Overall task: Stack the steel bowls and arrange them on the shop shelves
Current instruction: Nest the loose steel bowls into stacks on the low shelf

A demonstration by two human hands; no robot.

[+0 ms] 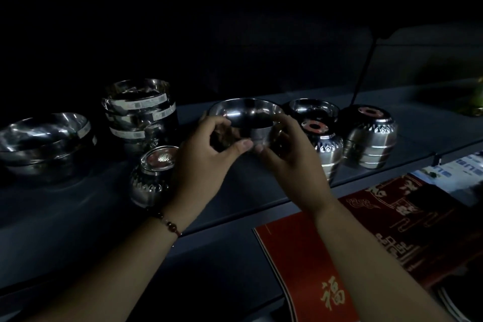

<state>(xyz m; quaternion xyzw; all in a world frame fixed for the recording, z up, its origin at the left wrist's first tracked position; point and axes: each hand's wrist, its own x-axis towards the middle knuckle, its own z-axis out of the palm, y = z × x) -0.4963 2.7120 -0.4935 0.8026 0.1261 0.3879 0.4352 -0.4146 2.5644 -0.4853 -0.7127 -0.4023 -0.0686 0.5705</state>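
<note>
— What have I got in hand?

— Both: my left hand [209, 149] and right hand [285, 154] clasp one steel bowl [247, 115] from either side, thumbs nearly meeting in front, so it stays level above the shelf [261, 185].

— Why there?

— I judge it's headed for a pile. The tall stack [139, 115] stands just beyond my left hand, the upturned patterned bowls [366, 136] beyond my right. One patterned bowl [154, 175] sits under my left wrist, so I'd lift clear
</note>
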